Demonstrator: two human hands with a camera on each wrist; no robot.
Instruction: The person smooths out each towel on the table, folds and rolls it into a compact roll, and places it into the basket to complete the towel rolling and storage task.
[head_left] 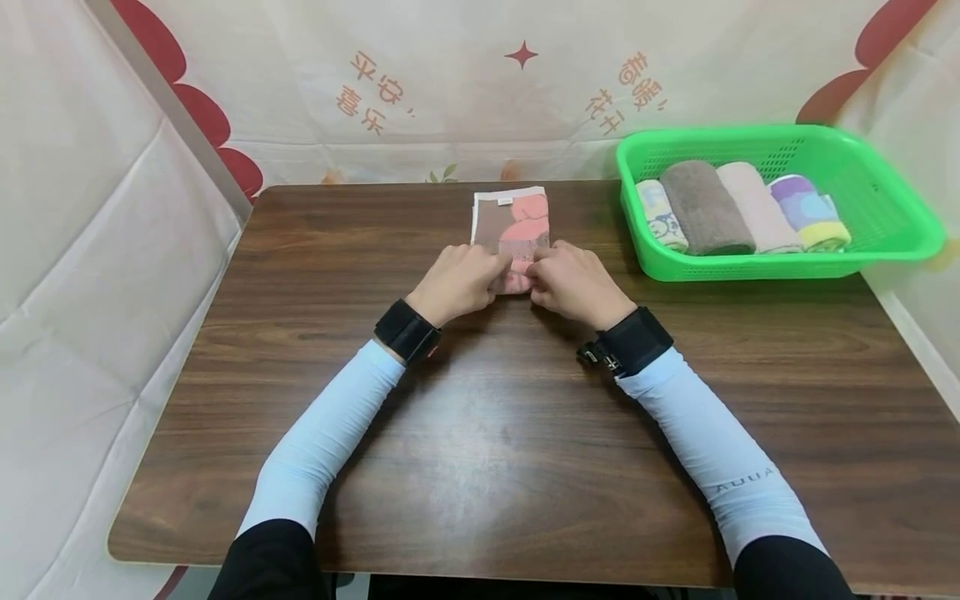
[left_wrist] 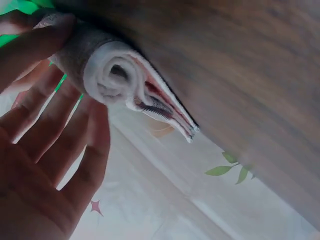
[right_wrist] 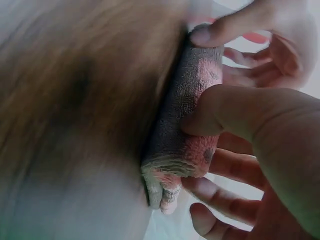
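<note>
A small pink and grey-brown towel (head_left: 492, 220) with a white edge lies near the table's back edge, its near end rolled up and its far end flat. The left hand (head_left: 460, 282) holds the left end of the roll, and the right hand (head_left: 576, 282) holds the right end. In the left wrist view, the coiled end of the towel (left_wrist: 112, 75) shows a spiral of layers with a flat tail. From the right wrist view, both thumbs press the near side of the roll (right_wrist: 172, 120), with fingers on its far side.
A green plastic basket (head_left: 780, 268) stands at the back right of the wooden table (head_left: 465, 467). Several rolled towels are inside it, among them a grey roll (head_left: 705, 208) and a pale pink roll (head_left: 756, 208). A printed white curtain (head_left: 465, 92) hangs behind the table.
</note>
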